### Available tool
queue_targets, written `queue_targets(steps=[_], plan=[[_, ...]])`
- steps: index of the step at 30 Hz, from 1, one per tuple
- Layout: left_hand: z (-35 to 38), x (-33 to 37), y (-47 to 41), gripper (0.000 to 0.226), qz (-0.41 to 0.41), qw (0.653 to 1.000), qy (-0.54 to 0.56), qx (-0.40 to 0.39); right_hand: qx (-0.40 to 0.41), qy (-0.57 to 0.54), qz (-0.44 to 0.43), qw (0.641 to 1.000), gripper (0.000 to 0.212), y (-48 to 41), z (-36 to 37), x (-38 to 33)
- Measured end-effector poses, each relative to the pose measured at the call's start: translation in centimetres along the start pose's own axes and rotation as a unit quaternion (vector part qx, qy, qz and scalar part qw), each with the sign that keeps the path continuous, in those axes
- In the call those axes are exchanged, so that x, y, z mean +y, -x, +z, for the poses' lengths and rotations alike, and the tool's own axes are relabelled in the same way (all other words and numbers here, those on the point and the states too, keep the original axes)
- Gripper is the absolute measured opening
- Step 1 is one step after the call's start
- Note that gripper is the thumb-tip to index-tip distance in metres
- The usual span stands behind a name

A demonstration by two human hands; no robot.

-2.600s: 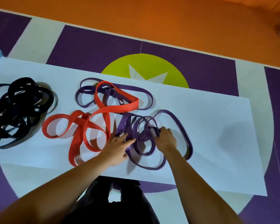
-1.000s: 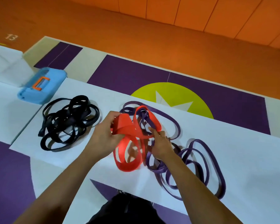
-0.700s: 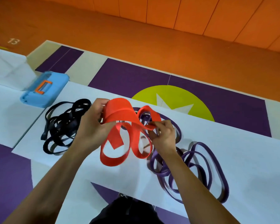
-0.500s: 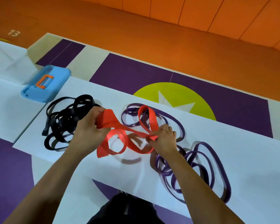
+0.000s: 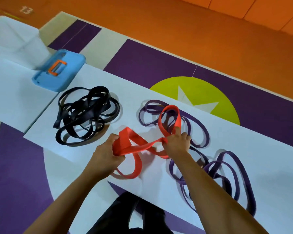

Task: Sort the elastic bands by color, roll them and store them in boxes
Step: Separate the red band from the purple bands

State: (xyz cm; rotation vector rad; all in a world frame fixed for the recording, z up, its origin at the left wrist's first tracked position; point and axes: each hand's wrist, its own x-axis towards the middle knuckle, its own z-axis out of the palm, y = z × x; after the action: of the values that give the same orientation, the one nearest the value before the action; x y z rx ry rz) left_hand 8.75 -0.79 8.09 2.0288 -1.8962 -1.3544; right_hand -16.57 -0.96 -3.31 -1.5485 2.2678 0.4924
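Head view, from largest to smallest. An orange floor (image 5: 176, 22) fills the top of the frame, its far edge cut off. Below it lies a purple, cream and lime mat (image 5: 142, 61), running out of frame on both sides. A long white sheet (image 5: 269, 174) crosses the mat from centre left to the right edge, where it is cut off. Its right part is bare, and so is the strip between the two band heaps. A second sheet (image 5: 10, 98) butts against it at left.

The purple bands (image 5: 150, 107) sprawl in two loose tangles at centre right. The right forearm hides part of the lower tangle, and how many bands there are cannot be told. The black bands (image 5: 86, 114) sit in one heap at centre left, well apart from the purple ones and near the sheet's left edge.

A pale container (image 5: 12, 39) at upper left is blurred and hard to make out. A blue box (image 5: 57, 71) with an orange handle (image 5: 57, 68) lies just beside it, across the seam between the sheets.

The red band (image 5: 169, 108) is lifted at the frame's centre, and its far loop rises over the upper purple tangle. The left hand (image 5: 107, 157) has its grip closed around a folded bunch of it. The right hand (image 5: 176, 144) pinches the band at the base of that loop.

Dark clothing (image 5: 125, 213) shows at the bottom edge.
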Motion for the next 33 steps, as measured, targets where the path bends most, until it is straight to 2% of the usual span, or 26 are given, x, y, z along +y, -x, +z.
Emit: queue_targets(steps=[6,13,18,25,29,33], plan=[[0.1,-0.5,-0.8,0.052,-0.017,1.0,-0.001,0.005,0.023,0.049,-0.058,0.997,0.049,-0.4,0.0,0.0],[0.1,-0.3,-1.5,0.05,-0.027,1.0,-0.014,-0.003,-0.026,-0.001,-0.077,0.997,0.039,0.3,1.9,-0.6],[0.6,-0.8,-1.7,0.05,-0.034,0.999,-0.018,-0.007,0.11,-0.064,-0.029,0.991,0.015,0.9,3.3,-0.7],[0.4,-0.4,-1.8,0.035,0.023,0.997,0.048,0.056,0.298,-0.203,-0.018,0.933,0.015,2.7,1.1,0.5],[-0.6,1.5,-1.7,0.025,0.075,0.986,0.102,0.111,0.334,-0.333,-0.036,0.881,0.022,4.4,-0.8,1.2],[-2.2,4.6,-1.3,0.026,0.158,0.969,0.121,0.147,0.35,-0.41,-0.046,0.841,0.022,5.9,-3.9,2.2]])
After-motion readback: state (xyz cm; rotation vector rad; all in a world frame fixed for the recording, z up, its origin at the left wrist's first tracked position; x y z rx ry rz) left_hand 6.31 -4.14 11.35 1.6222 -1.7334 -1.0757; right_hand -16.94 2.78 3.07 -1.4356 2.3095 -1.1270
